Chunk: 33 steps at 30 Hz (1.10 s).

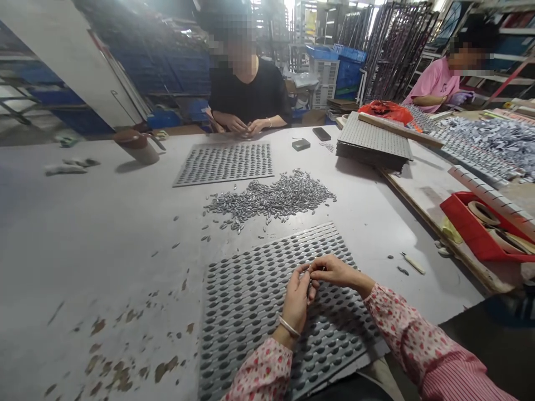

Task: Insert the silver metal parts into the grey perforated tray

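A grey sheet (234, 312) lies in front of me, covered with rows of oval dark grey shapes. Above its right half my left hand (296, 301) is curled, fingers bent inward. My right hand (334, 272) meets it there, thumb and fingertips pinched together at the left hand's fingertips. A bit of dark grey shows between the hands, but the fingers hide what it is. Beyond the sheet spreads a heap of small, shiny, pointed-oval grey pieces (276, 196), with several strays around it.
Across the table (125, 234) sits a person in black (251, 94), hands together behind another patterned sheet (225, 162). A brown mug (137, 147) stands left. At right are a stack of boards (374, 139), a red bin (480, 228) with tape rolls and a small pale-handled tool (413, 264).
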Each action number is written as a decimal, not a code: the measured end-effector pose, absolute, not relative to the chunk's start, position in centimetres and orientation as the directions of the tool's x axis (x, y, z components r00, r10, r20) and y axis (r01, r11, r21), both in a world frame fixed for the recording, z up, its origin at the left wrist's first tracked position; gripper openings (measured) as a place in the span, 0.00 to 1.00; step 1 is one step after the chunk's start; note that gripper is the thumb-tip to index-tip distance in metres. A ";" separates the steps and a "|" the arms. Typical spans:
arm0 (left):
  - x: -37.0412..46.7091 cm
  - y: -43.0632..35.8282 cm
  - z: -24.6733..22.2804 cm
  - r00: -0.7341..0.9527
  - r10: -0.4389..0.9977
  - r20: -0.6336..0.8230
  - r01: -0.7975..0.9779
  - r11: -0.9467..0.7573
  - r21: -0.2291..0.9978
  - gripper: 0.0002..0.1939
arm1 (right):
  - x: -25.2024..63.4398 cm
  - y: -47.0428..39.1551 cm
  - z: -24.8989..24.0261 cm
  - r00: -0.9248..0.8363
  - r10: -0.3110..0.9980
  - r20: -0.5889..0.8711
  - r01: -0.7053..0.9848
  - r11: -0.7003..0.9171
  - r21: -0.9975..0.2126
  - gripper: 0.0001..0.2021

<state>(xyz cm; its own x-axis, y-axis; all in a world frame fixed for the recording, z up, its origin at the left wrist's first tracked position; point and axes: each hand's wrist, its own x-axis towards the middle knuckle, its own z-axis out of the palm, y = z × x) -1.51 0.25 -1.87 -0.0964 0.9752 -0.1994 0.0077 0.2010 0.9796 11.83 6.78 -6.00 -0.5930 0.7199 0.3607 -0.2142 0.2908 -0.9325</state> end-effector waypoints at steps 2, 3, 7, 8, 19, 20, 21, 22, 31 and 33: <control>-1.3 0.3 -1.7 -0.104 0.977 -0.188 0.031 0.192 0.981 0.22 | 12.0 6.8 -6.2 -0.604 0.721 0.339 -0.242 0.239 -0.940 0.10; -1.2 0.3 -1.6 -0.114 0.973 -0.202 0.004 0.204 0.979 0.20 | 12.0 6.9 -6.4 -0.606 0.721 0.336 -0.262 0.218 -0.940 0.10; -1.4 0.9 -1.3 -0.172 0.937 -0.305 -0.169 0.276 0.946 0.10 | 12.8 9.4 -8.0 -0.415 0.852 0.319 -0.160 0.277 -0.947 0.10; -1.5 1.0 -1.2 -0.179 0.926 -0.331 -0.194 0.297 0.935 0.08 | 13.1 10.4 -8.5 -0.327 0.893 0.309 -0.086 0.297 -0.951 0.10; -0.9 0.4 -0.4 -0.149 0.842 -0.519 -0.329 0.452 0.829 0.05 | 14.6 17.4 -11.9 -0.149 0.958 0.245 0.293 0.280 -0.914 0.06; -0.9 0.3 -0.5 -0.141 0.843 -0.520 -0.334 0.454 0.826 0.05 | 14.6 17.4 -11.8 -0.152 0.956 0.250 0.306 0.286 -0.908 0.05; -1.0 0.3 -0.5 -0.134 0.846 -0.517 -0.337 0.452 0.826 0.05 | 14.6 17.4 -11.6 -0.153 0.955 0.254 0.315 0.290 -0.903 0.05; -1.0 0.3 -0.5 -0.129 0.849 -0.512 -0.341 0.447 0.827 0.05 | 14.6 17.3 -11.4 -0.152 0.954 0.258 0.320 0.294 -0.901 0.05; -0.7 0.6 -0.8 -0.189 0.901 -0.390 -0.298 0.325 0.897 0.09 | 13.3 11.3 -9.0 -0.360 0.876 0.321 0.076 0.370 -0.926 0.10; -0.8 0.7 -1.3 -0.211 0.903 -0.374 -0.296 0.305 0.905 0.12 | 12.6 9.5 -8.8 -0.460 0.820 0.340 -0.112 0.326 -0.939 0.12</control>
<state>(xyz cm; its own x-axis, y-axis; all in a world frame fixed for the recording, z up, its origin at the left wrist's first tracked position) -0.84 0.74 -1.25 -0.2110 0.9033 -0.3736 -0.2961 0.3052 0.9051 12.60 9.48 -8.75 -0.4601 0.8204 0.3396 -0.1118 0.3259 -0.9388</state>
